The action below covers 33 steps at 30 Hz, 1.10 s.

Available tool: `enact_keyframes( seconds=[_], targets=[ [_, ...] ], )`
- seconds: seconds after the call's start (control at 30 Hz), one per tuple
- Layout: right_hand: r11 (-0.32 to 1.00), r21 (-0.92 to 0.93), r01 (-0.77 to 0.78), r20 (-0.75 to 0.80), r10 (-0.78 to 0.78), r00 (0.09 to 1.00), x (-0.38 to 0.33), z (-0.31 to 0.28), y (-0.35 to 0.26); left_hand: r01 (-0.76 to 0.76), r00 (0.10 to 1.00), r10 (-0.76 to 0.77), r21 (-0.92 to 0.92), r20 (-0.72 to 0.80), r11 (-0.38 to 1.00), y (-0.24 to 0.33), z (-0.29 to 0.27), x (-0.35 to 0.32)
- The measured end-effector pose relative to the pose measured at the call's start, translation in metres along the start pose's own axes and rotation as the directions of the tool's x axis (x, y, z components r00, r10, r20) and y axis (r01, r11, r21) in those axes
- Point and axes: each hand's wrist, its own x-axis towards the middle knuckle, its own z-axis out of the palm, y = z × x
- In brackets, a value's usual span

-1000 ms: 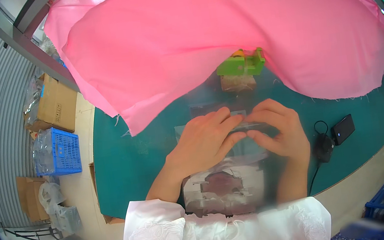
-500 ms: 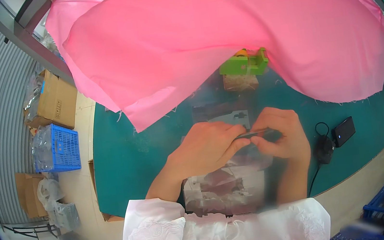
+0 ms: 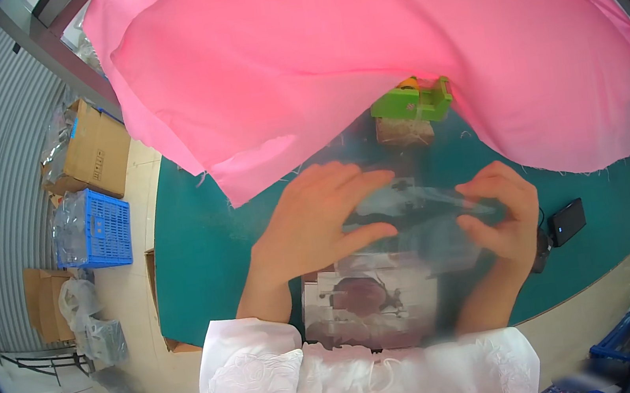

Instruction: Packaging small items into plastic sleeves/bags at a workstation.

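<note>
A clear plastic bag (image 3: 445, 247), blurred and see-through, stretches between my hands above the green table. My right hand (image 3: 511, 206) curls its fingers and thumb around the bag's right edge. On the other side, my left hand (image 3: 310, 221) has thumb and forefinger spread wide apart, near the bag's left edge; whether the fingertips touch the film I cannot tell. Below the hands, close to my body, lies a flat sheet with a brownish-grey printed picture (image 3: 360, 298). The bag partly covers a pale flat piece with a dark cross-shaped mark (image 3: 402, 184).
A green tape dispenser (image 3: 430, 104) rests on a small block beyond my hands. Pink cloth (image 3: 297, 63) hangs over the table's far side. At right lie a black box-shaped device (image 3: 567, 222) and a cable. A blue crate (image 3: 108, 228) and cardboard box (image 3: 96, 150) stand at left.
My hands have moved apart from a shared pinch on a thin edge. The left fingers have spread, the right hand has shifted right, and the clear bag now shows between them.
</note>
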Motion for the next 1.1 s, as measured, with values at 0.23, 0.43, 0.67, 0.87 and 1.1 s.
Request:
enact_keyframes(
  seconds=[0.23, 0.43, 0.67, 0.87, 1.1],
  targets=[
    [0.982, -0.191, -0.001, -0.02, -0.002, 1.0, 0.0, -0.001, 0.001, -0.002, 0.999, -0.003, -0.124, -0.044, 0.992, -0.004, 0.008, 0.003],
    [0.866, -0.455, 0.207, 0.07, -0.197, 0.978, 0.014, 0.042, -0.025, -0.08, 0.992, 0.07, -0.096, -0.103, 0.992, -0.001, 0.018, 0.008],
    [0.935, -0.293, 0.198, 0.076, -0.184, 0.98, 0.013, 0.044, -0.016, -0.044, 0.991, 0.018, -0.193, -0.13, 0.98, -0.002, 0.012, 0.011],
    [0.936, -0.347, 0.06, -0.121, -0.108, 0.987, 0.013, 0.049, -0.017, 0.185, 0.961, -0.263, -0.515, -0.082, 0.837, -0.004, 0.011, 0.008],
    [0.929, -0.37, -0.016, -0.155, -0.045, 0.987, 0.01, 0.045, -0.02, 0.276, 0.945, -0.323, -0.656, 0.052, 0.703, -0.005, 0.017, 0.006]
  ],
)
